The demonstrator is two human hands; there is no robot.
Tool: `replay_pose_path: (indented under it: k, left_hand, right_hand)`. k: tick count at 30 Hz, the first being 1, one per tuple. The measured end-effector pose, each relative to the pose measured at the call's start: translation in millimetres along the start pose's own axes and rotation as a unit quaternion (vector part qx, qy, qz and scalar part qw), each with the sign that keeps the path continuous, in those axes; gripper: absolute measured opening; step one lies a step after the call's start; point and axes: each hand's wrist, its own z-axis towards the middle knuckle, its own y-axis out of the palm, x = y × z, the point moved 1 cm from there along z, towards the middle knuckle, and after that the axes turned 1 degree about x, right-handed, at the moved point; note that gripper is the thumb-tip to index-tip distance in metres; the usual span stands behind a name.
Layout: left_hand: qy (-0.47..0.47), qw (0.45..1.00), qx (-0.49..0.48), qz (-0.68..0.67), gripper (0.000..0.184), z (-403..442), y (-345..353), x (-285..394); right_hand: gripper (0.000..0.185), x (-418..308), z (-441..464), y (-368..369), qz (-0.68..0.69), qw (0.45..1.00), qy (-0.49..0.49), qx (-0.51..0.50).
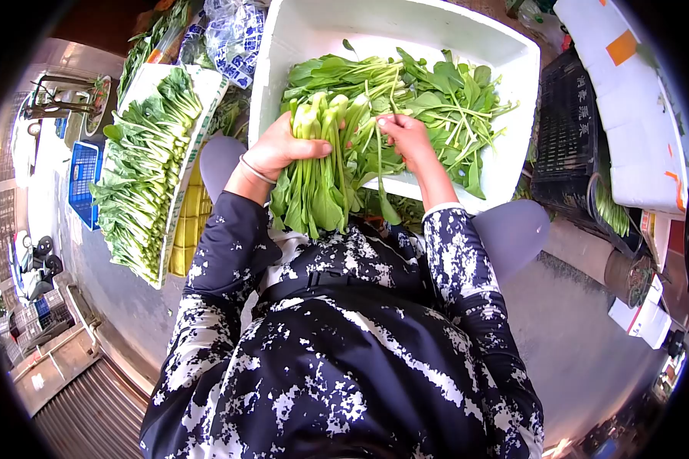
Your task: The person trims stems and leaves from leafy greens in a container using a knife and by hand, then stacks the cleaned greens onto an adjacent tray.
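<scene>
My left hand [282,147] is wrapped round a thick bunch of leafy greens [319,180], its pale cut stems up and its leaves hanging down over my lap. Just to the right, my right hand [410,142] pinches a thin single stem of greens [380,164] between thumb and fingertips; a leaf dangles at its lower end. Both hands are over the near edge of a white foam box [398,24]. Inside the box lies a loose heap of the same greens [459,96], partly hidden behind the bunch.
On the left, rows of greens [149,164] lie on a white board [220,86] above a yellow crate [187,233]. A blue basket [84,183] stands beyond. Plastic bags [233,38] are at the upper left. To the right are a black crate [566,130] and white foam boxes [628,99].
</scene>
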Motion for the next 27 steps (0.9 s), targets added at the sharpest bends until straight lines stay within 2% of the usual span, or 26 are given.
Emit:
replay_pose_path:
  k: [1,3,5,6,11,13,15,17,18,19,20,21,23,25,27]
  left_hand:
    - [0.0,1.0,0.002,-0.002,0.04,-0.6,-1.0,-1.7]
    - [-0.012,1.0,0.0,-0.012,0.04,-0.4,0.1,-5.2]
    - [-0.018,1.0,-0.005,-0.011,0.041,1.8,4.7,-4.4]
    - [-0.022,1.0,-0.009,-0.009,0.041,3.5,7.8,-3.4]
    - [0.001,1.0,-0.025,0.008,0.043,5.7,11.5,-2.3]
    - [-0.001,1.0,-0.012,0.01,0.043,0.7,12.4,2.6]
    - [-0.005,1.0,-0.009,-0.002,0.045,-0.2,12.1,0.6]
    - [0.031,1.0,-0.002,0.003,0.046,2.3,20.8,4.8]
    - [0.021,0.999,-0.018,0.026,0.049,5.1,15.6,-1.3]
    - [0.021,0.999,-0.022,0.025,0.049,7.5,15.3,-3.7]
    - [0.01,0.999,-0.016,0.048,0.056,9.2,15.1,-5.6]
    - [0.001,0.997,-0.009,0.071,0.063,10.4,14.7,-6.1]
    - [0.012,0.998,0.005,0.068,0.061,13.1,15.8,-5.4]
    - [-0.01,0.997,0.038,0.064,0.059,13.9,14.2,-5.5]
    - [-0.021,0.998,0.039,0.047,0.06,13.4,13.7,-5.0]
  right_hand:
    - [0.026,-1.9,-3.6,-2.5,0.041,0.999,-0.022,0.014]
    - [0.026,-7.1,-10.3,-8.1,0.046,0.999,-0.006,0.023]
    - [0.027,-12.7,-17.8,-7.9,-0.022,0.999,0.008,0.029]
    - [0.028,-14.5,-20.9,-7.5,0.002,1.0,0.025,0.005]
    - [0.037,-15.6,-16.2,3.7,0.046,0.999,0.002,0.024]
    - [0.034,-17.6,-18.7,-4.8,0.113,0.988,-0.031,0.098]
    - [0.031,-17.3,-17.7,-15.5,0.228,0.965,-0.038,0.123]
    - [0.028,-21.4,-25.9,-23.7,0.297,0.95,-0.05,0.086]
    - [0.028,-28.6,-34.4,-24.6,0.296,0.949,-0.052,0.09]
    - [0.025,-36.5,-43.8,-23.0,0.241,0.966,-0.062,0.077]
    - [0.023,-40.7,-48.4,-22.4,0.184,0.978,-0.072,0.061]
    - [0.023,-37.5,-46.4,-23.2,0.183,0.979,-0.072,0.062]
    - [0.022,-30.6,-41.9,-24.1,0.134,0.959,-0.206,0.139]
    - [0.022,-31.3,-45.0,-25.2,0.143,0.951,-0.217,0.167]
    - [0.02,-31.5,-48.6,-27.4,0.002,0.944,-0.224,0.243]
